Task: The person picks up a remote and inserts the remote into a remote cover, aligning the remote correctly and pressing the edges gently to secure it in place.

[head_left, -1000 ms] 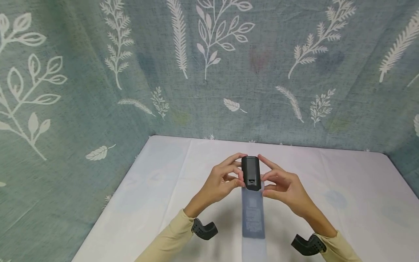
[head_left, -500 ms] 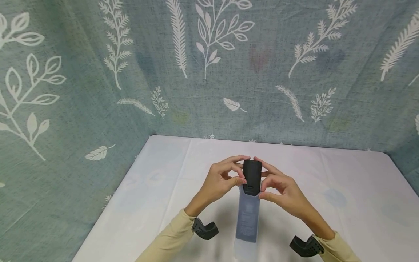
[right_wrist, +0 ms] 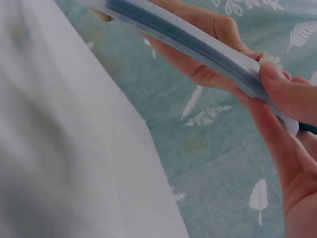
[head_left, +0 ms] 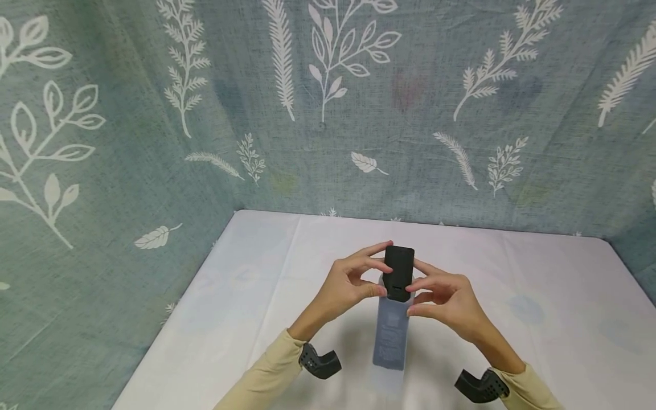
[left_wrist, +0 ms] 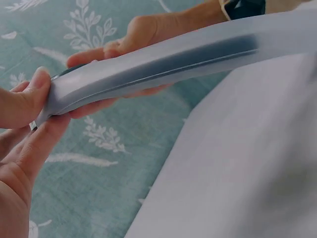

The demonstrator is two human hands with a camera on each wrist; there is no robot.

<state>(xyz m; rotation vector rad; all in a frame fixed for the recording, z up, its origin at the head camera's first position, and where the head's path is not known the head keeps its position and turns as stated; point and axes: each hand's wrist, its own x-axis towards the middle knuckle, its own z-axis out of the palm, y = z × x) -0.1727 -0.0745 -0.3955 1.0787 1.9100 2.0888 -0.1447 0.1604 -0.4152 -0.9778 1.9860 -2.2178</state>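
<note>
Before leafy cloth (head_left: 225, 85), left fingers (head_left: 370, 263) and right fingers (head_left: 429, 282) pinch a frosted sleeve (head_left: 392, 336) with a matte-black device (head_left: 399, 270) jutting out.

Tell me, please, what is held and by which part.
Left hand and right hand hold a black object, partly inside a translucent sleeve, by opposite sides near its far end.

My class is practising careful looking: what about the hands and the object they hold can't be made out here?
Head view: the pale markings under the translucent sleeve are too small to read.
Head view: the right hand has its index fingertip hidden behind the black device.
Left wrist view: the sleeve's far end is cut off by the right edge.
Right wrist view: that end is cut off by the top edge.
</note>
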